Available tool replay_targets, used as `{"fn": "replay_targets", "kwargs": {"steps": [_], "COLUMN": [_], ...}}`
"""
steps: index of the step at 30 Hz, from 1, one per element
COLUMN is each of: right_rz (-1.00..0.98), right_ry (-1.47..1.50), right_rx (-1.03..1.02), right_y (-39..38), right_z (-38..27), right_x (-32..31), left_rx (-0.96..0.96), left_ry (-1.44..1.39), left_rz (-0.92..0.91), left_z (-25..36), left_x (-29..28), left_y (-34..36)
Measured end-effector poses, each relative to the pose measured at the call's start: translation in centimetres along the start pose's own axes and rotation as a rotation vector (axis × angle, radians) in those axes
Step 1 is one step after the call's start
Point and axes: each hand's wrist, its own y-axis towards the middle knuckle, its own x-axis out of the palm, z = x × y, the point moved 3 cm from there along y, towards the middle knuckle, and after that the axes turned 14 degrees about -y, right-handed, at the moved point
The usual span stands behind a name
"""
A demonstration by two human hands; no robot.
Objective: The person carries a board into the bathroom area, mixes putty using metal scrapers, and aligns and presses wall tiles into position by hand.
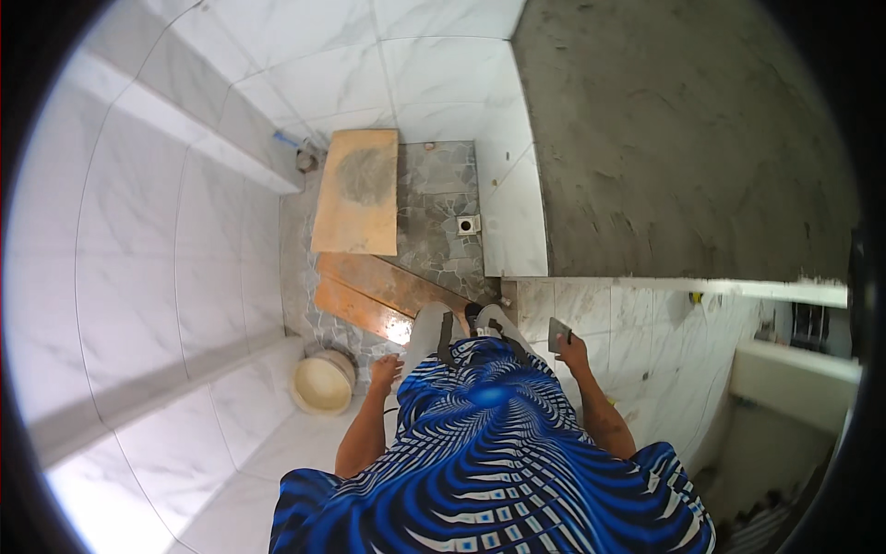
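Note:
My right hand [572, 353] grips a grey flat metal trowel [557, 331] by its dark handle, beside my right leg. My left hand [388, 371] hangs beside my left leg with its fingers loosely apart, holding nothing, near a cream bucket [323, 367]. Just beyond my legs, two orange-brown wooden planks [365, 291] lie on the floor, with a lighter rectangular board [355, 222] past them, stained grey in the middle.
A grey cement-coated raised surface [683, 138] fills the upper right, above a white tiled edge [503, 212]. Marble-look tiled walls [138, 240] surround me. A square drain [468, 225] sits in the stone-patterned floor [434, 175], and a pipe fitting [306, 159] is in the far left corner.

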Motion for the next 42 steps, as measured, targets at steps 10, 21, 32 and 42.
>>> {"fn": "replay_targets", "kwargs": {"steps": [10,21,32,42], "right_rz": [0.257,0.485,0.803,0.815], "right_ry": [0.296,0.570,1.346,1.538], "right_rx": [0.255,0.544,0.223,0.534], "right_y": [-8.5,-14.6,-16.0,-11.6], "right_z": [-0.5,6.8,10.2,37.1], "right_x": [6.4,6.0,-7.8,-17.4], "left_rx": [0.344,0.476,0.093,0.625], "left_ry": [0.299,0.813,0.965,1.614], "left_rz": [-0.217,-0.617,-0.680,-1.153], "left_z": [14.3,19.9,10.6,-2.1], "left_x": [-5.6,5.8,26.5,35.9], "left_y": [10.8,13.7,0.3,0.0]}}
